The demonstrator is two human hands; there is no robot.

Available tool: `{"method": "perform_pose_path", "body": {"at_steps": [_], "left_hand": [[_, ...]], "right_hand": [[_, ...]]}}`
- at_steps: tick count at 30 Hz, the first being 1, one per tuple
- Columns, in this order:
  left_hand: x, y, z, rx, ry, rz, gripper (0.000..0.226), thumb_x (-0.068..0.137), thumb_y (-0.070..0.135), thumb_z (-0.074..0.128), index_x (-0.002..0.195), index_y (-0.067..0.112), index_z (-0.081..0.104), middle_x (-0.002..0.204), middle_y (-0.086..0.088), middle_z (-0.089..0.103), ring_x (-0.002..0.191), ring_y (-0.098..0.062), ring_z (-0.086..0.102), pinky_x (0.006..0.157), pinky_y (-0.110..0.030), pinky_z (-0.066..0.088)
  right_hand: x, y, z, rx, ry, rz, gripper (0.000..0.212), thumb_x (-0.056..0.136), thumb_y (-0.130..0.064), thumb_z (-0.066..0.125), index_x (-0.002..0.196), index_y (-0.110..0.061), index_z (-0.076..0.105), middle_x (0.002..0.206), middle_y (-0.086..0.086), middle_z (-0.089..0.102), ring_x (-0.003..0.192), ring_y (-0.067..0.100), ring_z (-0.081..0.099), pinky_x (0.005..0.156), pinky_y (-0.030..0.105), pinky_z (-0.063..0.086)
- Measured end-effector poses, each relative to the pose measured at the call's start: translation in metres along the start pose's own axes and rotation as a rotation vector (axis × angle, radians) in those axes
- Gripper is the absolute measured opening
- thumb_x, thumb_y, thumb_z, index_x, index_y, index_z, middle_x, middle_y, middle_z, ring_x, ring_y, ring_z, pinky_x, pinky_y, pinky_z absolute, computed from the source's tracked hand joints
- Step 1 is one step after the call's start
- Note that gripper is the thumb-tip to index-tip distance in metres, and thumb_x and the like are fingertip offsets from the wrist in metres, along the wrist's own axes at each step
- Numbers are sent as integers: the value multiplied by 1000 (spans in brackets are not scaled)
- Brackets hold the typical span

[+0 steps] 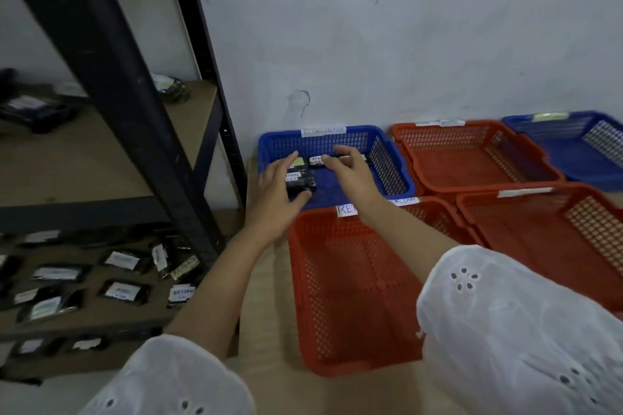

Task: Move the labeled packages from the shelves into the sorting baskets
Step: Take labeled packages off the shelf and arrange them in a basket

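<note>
Hands are working over the blue basket (387, 162) at frame centre, where a few black packages (300, 180) are already lying on its floor. The right hand (350, 175) is hanging open, fingers loosely spread, holding nothing. The left hand (274, 192) is reaching in with straight fingers, its thumb against the nearest package; whether it is pinching or only touching cannot be told. Doing this well is looking like a matter of settling each package flat, label up, matching the basket's tag, then lifting clear without dragging neighbours. More are waiting on the shelves (101, 158) at lower left.
</note>
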State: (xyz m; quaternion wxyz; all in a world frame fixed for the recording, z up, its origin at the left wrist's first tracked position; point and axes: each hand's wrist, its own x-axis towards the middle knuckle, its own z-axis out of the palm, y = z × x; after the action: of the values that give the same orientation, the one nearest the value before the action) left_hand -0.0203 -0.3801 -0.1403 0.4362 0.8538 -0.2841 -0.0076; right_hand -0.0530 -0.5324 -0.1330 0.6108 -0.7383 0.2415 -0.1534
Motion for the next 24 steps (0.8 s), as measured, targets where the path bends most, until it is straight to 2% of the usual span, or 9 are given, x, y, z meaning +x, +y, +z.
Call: {"method": "perform_pose_path", "body": {"at_steps": [2, 3, 7, 12, 14, 16, 20, 24], "left_hand": [[-25, 17, -15, -4, 11, 66, 66, 88, 19, 63, 144, 26, 29, 143, -3, 34, 133, -16, 24, 110, -27, 20], [-39, 25, -23, -5, 22, 85, 65, 88, 19, 62, 143, 26, 31, 141, -3, 36, 131, -14, 25, 109, -26, 21], [-100, 45, -58, -8, 52, 105, 60, 88, 19, 61, 140, 31, 33, 138, 0, 36, 128, -9, 24, 104, -21, 19], [-160, 50, -114, 46, 113, 108, 58, 88, 19, 61, 139, 32, 35, 134, 0, 37, 124, -14, 27, 100, -26, 26], [-174, 46, -140, 51, 159, 87, 58, 88, 20, 62, 138, 33, 36, 133, 1, 38, 124, -13, 28, 102, -32, 32], [-184, 40, -166, 67, 196, 73, 57, 88, 20, 62, 138, 32, 37, 132, 0, 39, 123, -14, 29, 103, -32, 31], [-191, 22, -210, 104, 239, 61, 57, 88, 20, 61, 137, 34, 37, 130, 2, 42, 121, -10, 31, 96, -25, 26], [-176, -8, -251, 119, 282, 74, 55, 88, 23, 62, 137, 32, 38, 127, 4, 44, 117, -6, 32, 99, -31, 31]], "right_hand": [[-33, -10, -5, 31, -30, -41, 43, 89, -31, 63, 127, -15, 51, 100, -3, 55, 104, 16, 54, 81, 19, 42], [-52, -16, -7, 50, -39, -58, 42, 90, -29, 62, 127, -15, 51, 100, -4, 55, 102, 14, 54, 77, 16, 41], [-124, -34, -4, 117, -82, -99, 35, 91, -23, 60, 125, -18, 51, 112, 1, 58, 105, 12, 54, 76, 11, 39], [-188, -60, 25, 145, -165, -177, 40, 91, -20, 61, 129, -16, 51, 119, 9, 58, 115, 16, 54, 88, 17, 41], [-204, -74, 44, 125, -208, -221, 43, 91, -20, 61, 132, -16, 49, 124, 8, 57, 119, 17, 52, 97, 23, 41], [-215, -88, 67, 97, -248, -275, 45, 91, -21, 61, 134, -17, 49, 128, 8, 56, 122, 18, 50, 105, 30, 38], [-223, -107, 115, 71, -325, -325, 48, 88, -28, 64, 134, -24, 48, 131, 3, 55, 125, 18, 48, 109, 39, 36], [-217, -127, 167, 73, -388, -363, 49, 89, -30, 63, 135, -27, 46, 137, -2, 51, 128, 12, 45, 110, 36, 36]]}}
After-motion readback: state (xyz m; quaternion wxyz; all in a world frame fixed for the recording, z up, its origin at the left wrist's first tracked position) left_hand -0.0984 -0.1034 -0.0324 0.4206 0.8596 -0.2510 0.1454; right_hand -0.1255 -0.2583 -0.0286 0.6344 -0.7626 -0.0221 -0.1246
